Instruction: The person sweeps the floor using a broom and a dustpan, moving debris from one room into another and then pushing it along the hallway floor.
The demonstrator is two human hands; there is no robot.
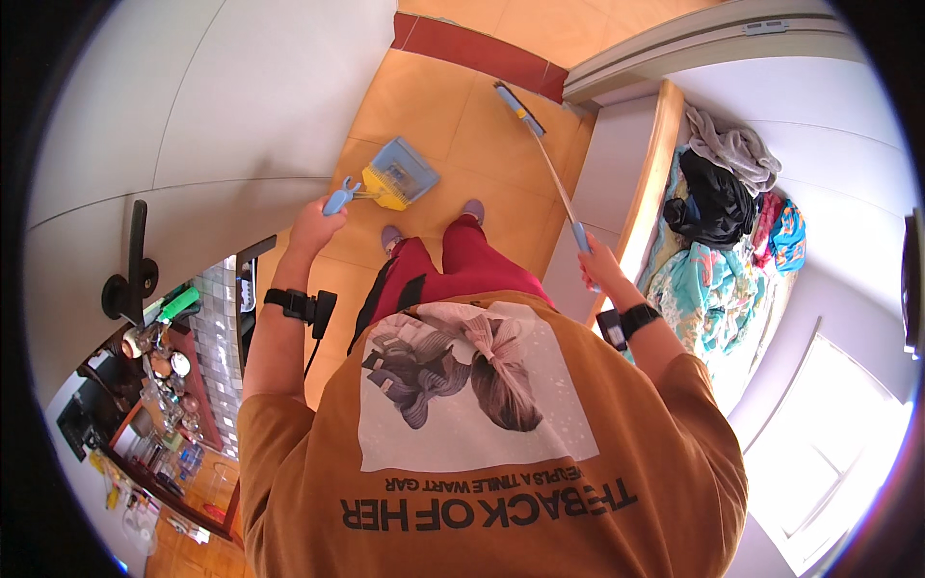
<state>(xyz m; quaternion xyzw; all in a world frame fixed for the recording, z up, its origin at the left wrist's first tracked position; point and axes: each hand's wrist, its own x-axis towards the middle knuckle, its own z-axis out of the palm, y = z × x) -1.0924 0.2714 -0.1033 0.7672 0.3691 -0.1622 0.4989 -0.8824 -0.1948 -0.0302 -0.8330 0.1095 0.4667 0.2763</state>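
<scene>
My left hand [318, 227] grips the light-blue end of a long-handled dustpan [412, 170], which seems to stand on the tiled floor ahead of my feet. Its pan is blue-grey with a yellow toothed edge, and what lies inside is too small to make out. In my right hand [601, 266] is the blue grip of a broom, its thin shaft [558, 170] slanting forward and away. The broom head [519, 108], blue with dark bristles and a yellow part, is near the dark-red threshold strip, apart from the dustpan.
Orange floor tiles [405, 94] run up to a dark-red threshold [470, 47]. A wood-edged ledge [654, 159] on the right holds heaped clothes [715, 195]. White panels with a black handle [136, 253] stand left. Behind them is a cluttered shelf [173, 390]. A bright window [824, 448] is lower right.
</scene>
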